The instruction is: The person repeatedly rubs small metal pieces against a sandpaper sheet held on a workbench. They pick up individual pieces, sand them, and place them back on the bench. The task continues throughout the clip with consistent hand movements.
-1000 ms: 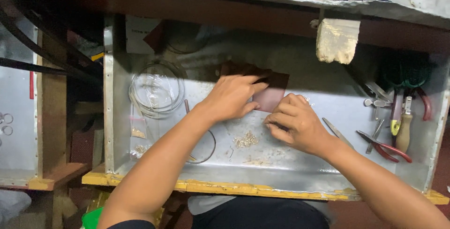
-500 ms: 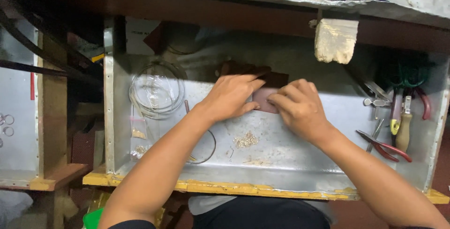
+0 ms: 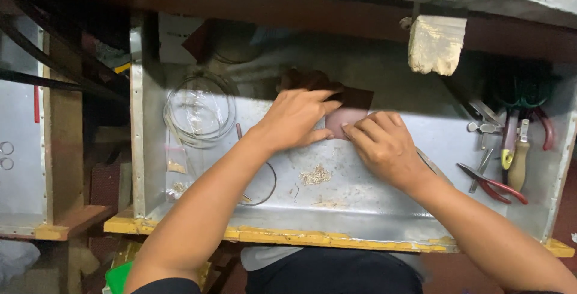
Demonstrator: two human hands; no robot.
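Hands lie palm-down, left hand (image 3: 297, 116) and right hand (image 3: 381, 143), fingers flat, no closed grip, on brown sheet (image 3: 348, 112).

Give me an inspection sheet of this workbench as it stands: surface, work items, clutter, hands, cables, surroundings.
Surface: metal-lined tray with a yellow front edge, scuffed.
Work items: dark brown flat piece, pressed under both hands; what it is made of cannot be told.
Clutter: small heap of pale metal bits; coil of wire; small bags at the left wall.
Hands: left hand flat on the piece; right hand fingers bent over its lower edge.
Cables: nothing seen.
Surroundings: pliers and other hand tools at right; pale block above.
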